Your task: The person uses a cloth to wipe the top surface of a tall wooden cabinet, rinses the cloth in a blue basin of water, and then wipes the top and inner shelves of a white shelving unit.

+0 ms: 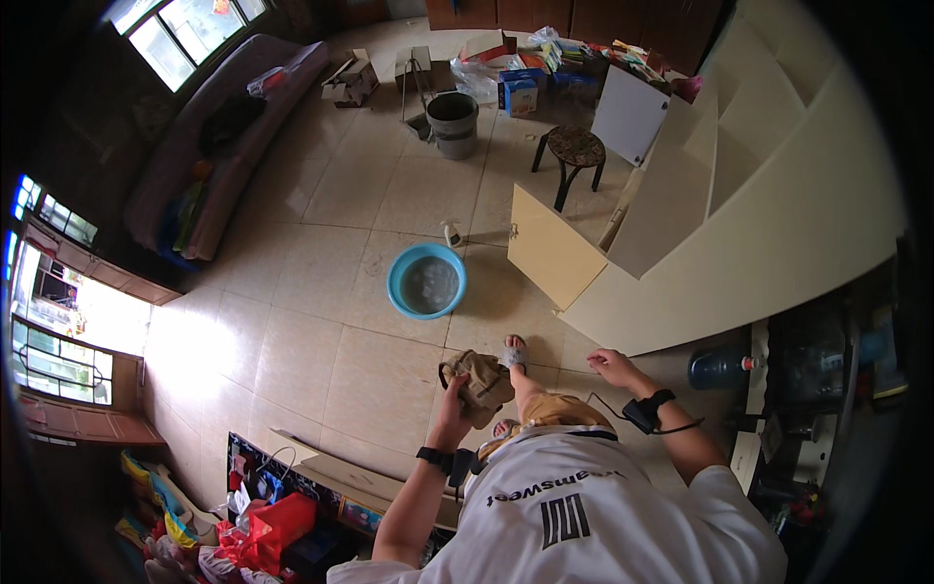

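Note:
My left hand (455, 410) grips a crumpled brown cloth item (481, 379), perhaps a small bag, with a dark loop at one side. My right hand (616, 367) hangs in the air to the right, its fingers loosely bent and nothing visible in them. Ahead on the tiled floor stands a blue plastic basin (427, 282) holding cloudy grey water. A spray bottle (452, 234) stands just beyond its rim. To the right, a large cream cabinet (700, 292) lies tipped over with a yellowish door (553, 248) swung out. Each wrist wears a black strapped device.
A grey bucket (452, 125) and a round stool (576, 150) stand farther off. Boxes and books (554, 69) are piled at the back. A folded mattress (226, 139) lies at the left, a water jug (719, 368) at the right. Red bags (281, 529) sit behind a long panel (350, 474).

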`<state>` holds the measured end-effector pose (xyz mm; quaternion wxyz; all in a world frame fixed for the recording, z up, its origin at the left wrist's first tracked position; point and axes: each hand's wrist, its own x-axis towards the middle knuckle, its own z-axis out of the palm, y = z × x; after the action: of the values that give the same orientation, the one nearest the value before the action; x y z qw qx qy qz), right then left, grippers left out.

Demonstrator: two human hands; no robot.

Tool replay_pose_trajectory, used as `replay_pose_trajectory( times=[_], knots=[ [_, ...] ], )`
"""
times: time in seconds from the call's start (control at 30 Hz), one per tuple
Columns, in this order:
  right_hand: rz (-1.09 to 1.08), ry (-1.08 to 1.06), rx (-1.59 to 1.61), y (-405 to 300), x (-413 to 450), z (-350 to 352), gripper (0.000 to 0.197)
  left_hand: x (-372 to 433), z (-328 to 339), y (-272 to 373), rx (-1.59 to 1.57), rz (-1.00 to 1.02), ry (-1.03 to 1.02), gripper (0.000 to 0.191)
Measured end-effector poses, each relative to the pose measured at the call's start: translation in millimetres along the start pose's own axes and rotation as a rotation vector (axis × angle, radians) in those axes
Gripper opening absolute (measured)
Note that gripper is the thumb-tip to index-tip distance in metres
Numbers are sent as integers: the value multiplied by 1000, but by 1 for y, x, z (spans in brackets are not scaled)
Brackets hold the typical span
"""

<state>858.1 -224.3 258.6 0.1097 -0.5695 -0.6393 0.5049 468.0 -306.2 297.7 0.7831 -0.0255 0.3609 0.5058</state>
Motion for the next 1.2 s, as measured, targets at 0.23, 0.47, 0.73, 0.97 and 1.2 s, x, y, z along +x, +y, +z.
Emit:
replay_pose_trajectory(
  times=[0.23, 0.47, 0.73, 0.97, 1.2],
  knots=[
    [-2, 83, -121, -18, 152, -18, 35, 78, 7, 94, -21, 43, 49, 47],
    [-123, 566, -675, -44, 314, -76, 50, 137, 39, 194, 33, 192, 171, 51],
    [111, 399, -685, -50, 403, -109, 38, 183, 38, 258, 132, 289, 309, 46],
    [-254, 563, -445, -92, 431, -84, 16, 280, -30, 267, 605, 487, 691, 31],
    [-257, -180, 217, -105, 499, 113, 65, 399, -114, 232, 407, 129, 758, 36]
  ],
)
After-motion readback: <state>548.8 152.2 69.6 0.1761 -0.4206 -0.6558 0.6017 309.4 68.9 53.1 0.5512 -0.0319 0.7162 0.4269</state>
